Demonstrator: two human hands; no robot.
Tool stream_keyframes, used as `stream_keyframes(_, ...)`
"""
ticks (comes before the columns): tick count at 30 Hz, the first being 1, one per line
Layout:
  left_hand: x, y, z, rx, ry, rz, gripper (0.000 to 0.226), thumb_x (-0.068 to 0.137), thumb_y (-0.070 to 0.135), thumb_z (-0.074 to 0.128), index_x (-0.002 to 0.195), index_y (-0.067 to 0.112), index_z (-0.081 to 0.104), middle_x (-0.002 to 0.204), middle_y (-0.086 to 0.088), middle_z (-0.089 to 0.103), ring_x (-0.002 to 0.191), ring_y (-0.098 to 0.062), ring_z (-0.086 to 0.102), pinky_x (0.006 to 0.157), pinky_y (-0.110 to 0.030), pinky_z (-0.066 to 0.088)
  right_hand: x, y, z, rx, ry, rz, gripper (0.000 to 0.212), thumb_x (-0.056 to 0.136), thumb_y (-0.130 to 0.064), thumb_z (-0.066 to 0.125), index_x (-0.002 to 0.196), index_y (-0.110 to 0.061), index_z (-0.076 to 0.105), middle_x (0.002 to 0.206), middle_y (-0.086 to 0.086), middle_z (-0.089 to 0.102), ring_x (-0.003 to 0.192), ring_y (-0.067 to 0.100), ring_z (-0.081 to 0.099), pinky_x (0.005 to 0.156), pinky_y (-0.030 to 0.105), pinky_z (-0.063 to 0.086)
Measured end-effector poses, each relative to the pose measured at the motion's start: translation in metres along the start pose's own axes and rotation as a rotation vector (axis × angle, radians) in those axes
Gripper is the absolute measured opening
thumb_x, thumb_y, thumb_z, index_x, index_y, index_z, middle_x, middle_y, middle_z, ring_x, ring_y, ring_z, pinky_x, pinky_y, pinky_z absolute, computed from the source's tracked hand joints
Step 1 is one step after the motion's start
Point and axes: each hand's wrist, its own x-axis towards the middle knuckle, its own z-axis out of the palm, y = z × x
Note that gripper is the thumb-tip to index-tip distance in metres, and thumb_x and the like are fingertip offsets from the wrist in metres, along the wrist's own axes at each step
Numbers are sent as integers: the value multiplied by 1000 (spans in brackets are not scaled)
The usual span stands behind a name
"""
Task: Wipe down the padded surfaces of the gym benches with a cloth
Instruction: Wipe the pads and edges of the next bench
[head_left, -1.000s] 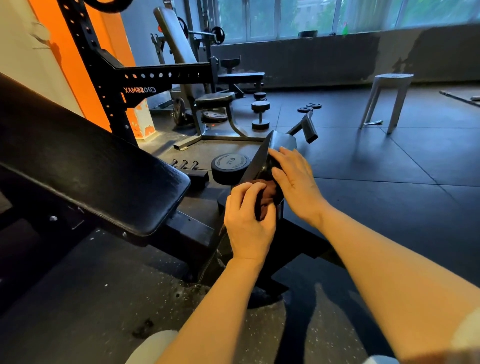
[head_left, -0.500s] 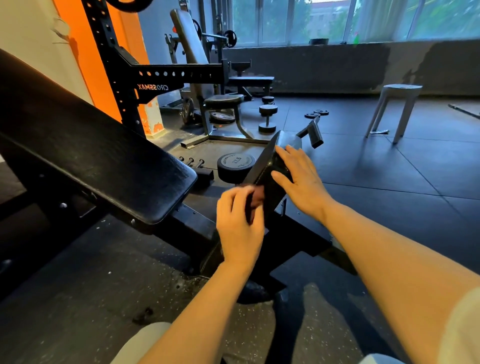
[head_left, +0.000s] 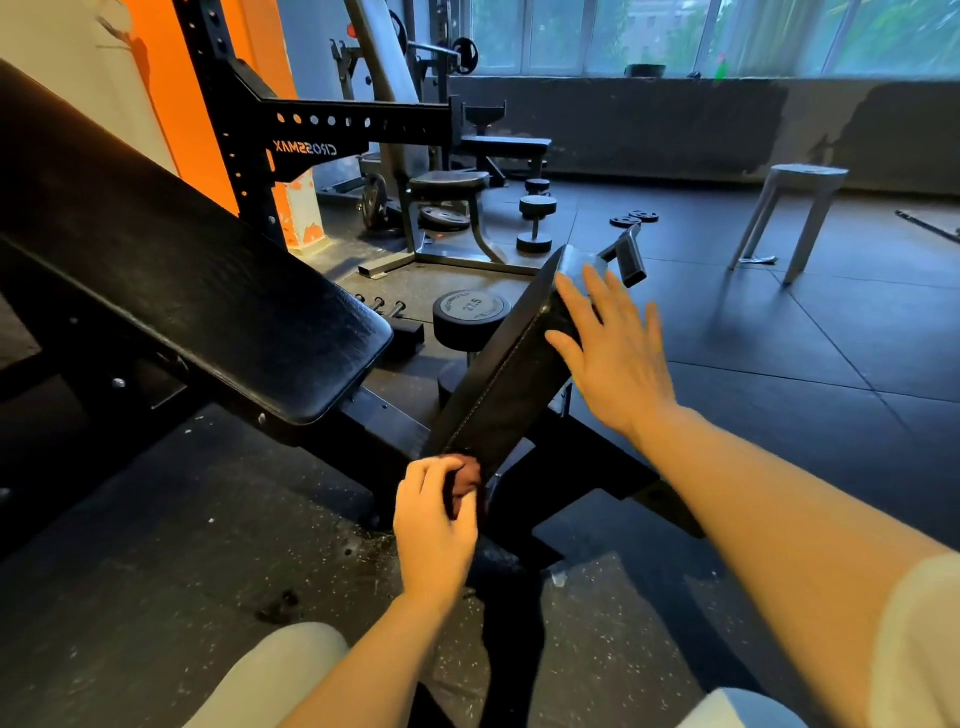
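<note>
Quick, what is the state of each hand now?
Left hand: grips the cloth.
Right hand: open, fingers straight on the seat pad.

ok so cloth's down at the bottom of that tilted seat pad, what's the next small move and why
Probably slide the cloth back up the tilted seat pad. The left hand grips it bunched at the pad's lower end, while the right hand lies open against the pad's upper part, apparently steadying it, so an upward stroke looks ready.

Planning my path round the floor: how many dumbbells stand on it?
3: nearest dumbbell behind the seat pad; middle dumbbell and far dumbbell beyond it. Others may be hidden.
</note>
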Motion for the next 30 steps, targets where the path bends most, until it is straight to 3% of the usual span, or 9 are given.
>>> stream_keyframes(2,7,9,-3,-2,50,10,28,81,3,70,105,15,65,106,4,57,98,-16,56,84,-40,49,-11,-7,9,-247,143,-248,54,101,-34,41,152,-22,27,158,11,26,147,30,17,117,57,12)
stream_keyframes(5,39,39,6,17,42,201,27,85,8,65,113,11,63,114,-1,59,105,-18,53,93,-28,43,-18,-10,30,-420,121,-509,57,98,-32,46,151,-21,30,159,9,24,148,29,16,118,57,9)
stream_keyframes(9,47,36,22,39,18,242,28,85,11,64,113,8,64,117,-5,61,102,-21,55,92,-25,41,-19,-9,42,-479,71,-470,61,96,-29,45,153,-21,25,161,6,18,149,29,5,118,57,3)
stream_keyframes(16,7,-11,12,33,6,148,28,79,5,66,106,14,65,109,2,61,102,-19,56,87,-37,48,-15,-5,34,-362,69,-516,56,95,-26,30,151,-21,31,159,1,25,148,24,11,118,48,-1)
stream_keyframes(21,30,35,22,-3,113,239,26,83,6,67,109,9,66,111,-3,63,101,-18,55,92,-23,42,-15,3,30,-295,51,-567,73,86,-5,53,152,-17,27,161,0,18,149,21,8,120,45,0)
stream_keyframes(24,47,50,35,18,88,299,27,86,12,64,112,6,66,113,-8,64,103,-22,56,96,-22,39,-15,3,31,-271,53,-558,72,85,-7,46,153,-17,25,161,1,18,149,21,8,120,44,-2)
stream_keyframes(30,29,30,33,-22,116,166,30,79,4,69,108,10,67,110,-1,63,100,-22,59,89,-33,48,-17,0,29,-296,21,-533,70,83,-13,29,153,-16,25,161,1,18,149,21,6,120,44,-3)
